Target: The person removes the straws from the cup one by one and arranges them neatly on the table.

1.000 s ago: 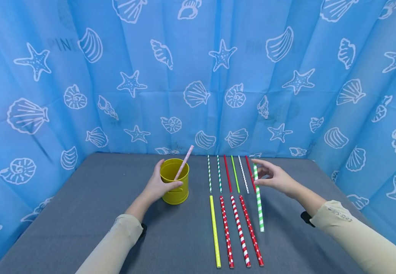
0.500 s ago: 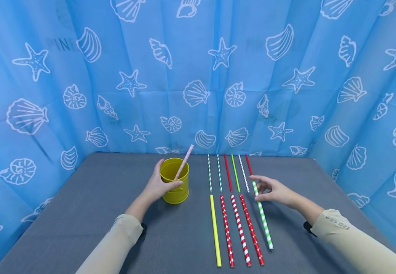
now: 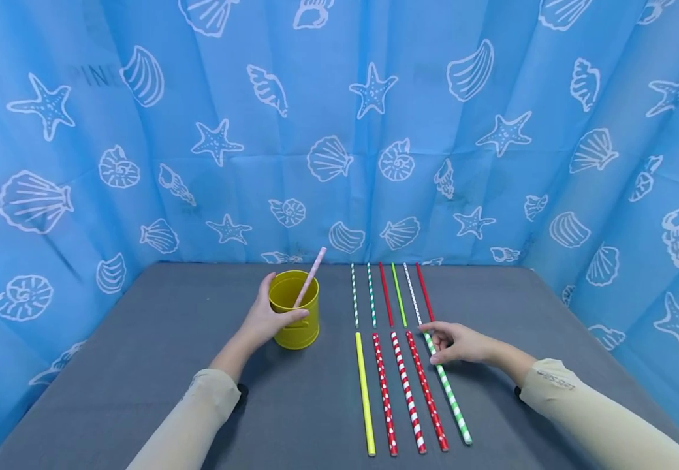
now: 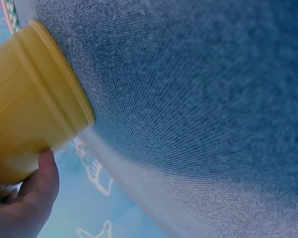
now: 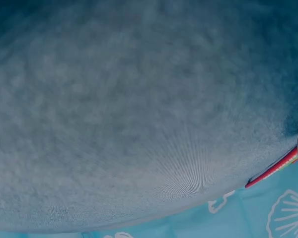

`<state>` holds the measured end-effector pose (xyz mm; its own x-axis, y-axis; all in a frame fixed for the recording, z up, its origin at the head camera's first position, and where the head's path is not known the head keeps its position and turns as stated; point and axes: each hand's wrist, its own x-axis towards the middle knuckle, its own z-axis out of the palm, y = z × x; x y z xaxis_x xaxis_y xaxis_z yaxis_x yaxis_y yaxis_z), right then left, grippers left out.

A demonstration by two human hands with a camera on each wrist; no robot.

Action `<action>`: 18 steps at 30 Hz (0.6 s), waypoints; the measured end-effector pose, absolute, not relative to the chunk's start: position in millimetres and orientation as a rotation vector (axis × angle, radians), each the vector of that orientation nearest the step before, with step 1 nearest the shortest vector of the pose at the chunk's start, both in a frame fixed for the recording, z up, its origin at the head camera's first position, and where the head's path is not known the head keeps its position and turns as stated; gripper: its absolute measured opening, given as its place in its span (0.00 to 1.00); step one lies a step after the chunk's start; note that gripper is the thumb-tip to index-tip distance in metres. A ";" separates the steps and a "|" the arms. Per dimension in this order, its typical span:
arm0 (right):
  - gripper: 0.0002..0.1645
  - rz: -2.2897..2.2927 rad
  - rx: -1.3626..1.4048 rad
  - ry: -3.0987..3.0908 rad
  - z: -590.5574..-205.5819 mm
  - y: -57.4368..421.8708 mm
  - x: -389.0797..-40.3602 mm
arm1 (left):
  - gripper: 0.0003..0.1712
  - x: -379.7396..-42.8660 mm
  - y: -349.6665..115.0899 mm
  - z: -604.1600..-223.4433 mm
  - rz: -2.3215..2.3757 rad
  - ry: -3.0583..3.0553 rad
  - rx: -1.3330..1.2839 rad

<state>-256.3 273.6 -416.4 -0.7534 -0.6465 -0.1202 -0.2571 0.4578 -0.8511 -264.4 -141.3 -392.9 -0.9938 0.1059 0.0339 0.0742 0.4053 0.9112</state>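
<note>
My left hand (image 3: pixel 266 318) grips the side of a yellow bucket (image 3: pixel 298 334), thumb across its near face and fingers round the far left. Inside the bucket leans a pale pink straw (image 3: pixel 311 277). On the right, my right hand (image 3: pixel 459 344) pinches the upper end of a green-and-white striped straw (image 3: pixel 450 395), which lies along the right of the near row. Beside it in that row are a red straw with white marks (image 3: pixel 427 391), a red-and-white striped straw (image 3: pixel 408 391), another red patterned straw (image 3: pixel 385 395) and a yellow straw (image 3: pixel 365 395).
A far row of thinner straws runs behind: two green-and-white striped ones, a red straw (image 3: pixel 386 294), a green straw (image 3: pixel 399 294), a white patterned straw (image 3: pixel 412 292) and another red straw (image 3: pixel 424 290). The grey table (image 3: pixel 157 365) meets a blue shell-print curtain (image 3: pixel 292 130).
My right hand has moved towards me with the green-and-white striped straw and lowered it to the right end of the near row. The left hand stays on the bucket.
</note>
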 end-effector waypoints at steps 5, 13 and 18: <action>0.40 -1.193 -0.762 2.310 -417.7 270.6 -256.6 | 0.63 -265.1 -142.9 -393.1 1.679 2.615 0.170; 0.37 -1.161 -0.774 2.347 -417.1 267.1 -253.1 | 0.63 -265.0 -142.6 -393.2 1.687 2.611 0.176; 0.37 -1.167 -0.760 2.331 -416.8 268.5 -253.4 | 0.63 -263.6 -142.7 -392.4 1.683 2.609 0.175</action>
